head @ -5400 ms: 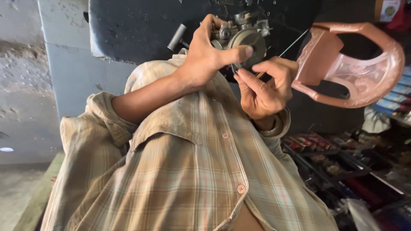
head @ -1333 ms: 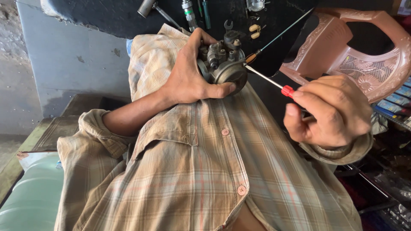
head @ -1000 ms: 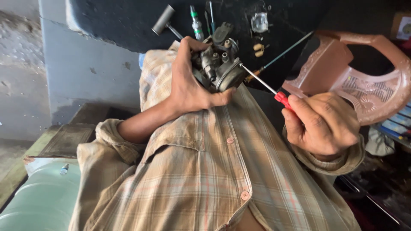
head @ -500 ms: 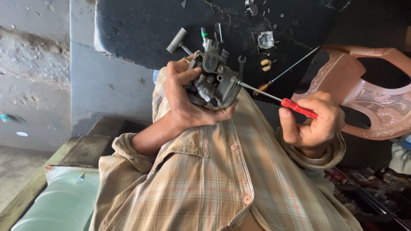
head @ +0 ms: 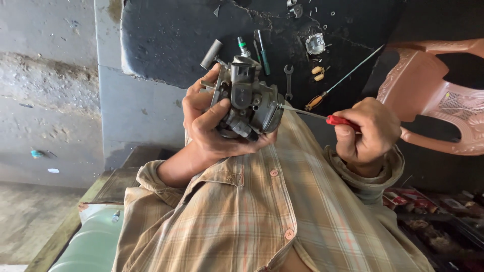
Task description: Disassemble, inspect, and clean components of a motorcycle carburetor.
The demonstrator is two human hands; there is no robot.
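Left hand [head: 214,126] is closed around a grey cast-metal carburettor body [head: 247,100], fingers wrapped over its near face, thumb side behind. The part sits in the palm, raised in front of the chest, above the beige checked shirt [head: 262,216]; the grip appears chosen to lock it against turning and to present its right flank to the tool.

Right hand [head: 365,131] is closed in a fist around the red handle of a thin-shafted screwdriver [head: 322,117]. The shaft runs leftward from that hand, near level, with its tip meeting the carburettor's rounded side. Whether the tip is seated in a screw head cannot be told.

Beyond both hands lies a black, cracked surface [head: 166,40]. On it, past the left hand: a grey cylindrical socket [head: 211,54], a green-handled driver [head: 262,52], a small open-ended spanner [head: 288,80]. Past the screwdriver shaft: a small metal cover plate [head: 315,44], two pale small fittings [head: 317,73], and a long second screwdriver with an orange-brown handle [head: 343,80], lying diagonally.

Room: the gap between the hands is open, crossed only by the shaft. A pink plastic chair [head: 438,100] stands just beside the right hand on its outer side, limiting any swing that way. Left of the left hand, nothing stands near; a grey wall lies well beyond.
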